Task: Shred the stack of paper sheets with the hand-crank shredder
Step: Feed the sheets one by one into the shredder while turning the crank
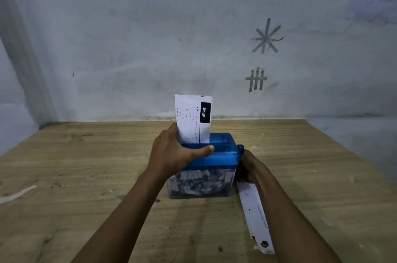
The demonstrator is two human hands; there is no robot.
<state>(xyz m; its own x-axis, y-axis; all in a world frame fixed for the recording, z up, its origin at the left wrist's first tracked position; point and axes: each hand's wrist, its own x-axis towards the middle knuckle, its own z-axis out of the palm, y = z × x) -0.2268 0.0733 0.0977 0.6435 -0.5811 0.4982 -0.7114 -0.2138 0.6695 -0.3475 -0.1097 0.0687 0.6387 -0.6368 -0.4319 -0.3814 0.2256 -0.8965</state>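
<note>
I have the left grip [171,152] clamped on the blue top of the shredder [224,156], thumb laid along the front edge and fingers wrapped over the back. That pins the little box to the desk [86,166] so it won't skid or tip when the crank is worked.

The sheet [193,118], folded narrow, stands upright in the slot just beside my fingers. Most of it is above the top, so I judge this piece has barely started.

The right grip [250,168] sits against the shredder's right side, just below the crank hub [240,148]. Its fingers are turned away from my view, so I cannot tell whether they are closed on the handle.

The clear bin [202,183] underneath is already packed with shreds. A long white strip of paper [255,215] lies on the desk under my right forearm, near enough to reach; whether it is the rest of the stack I can't say.
</note>
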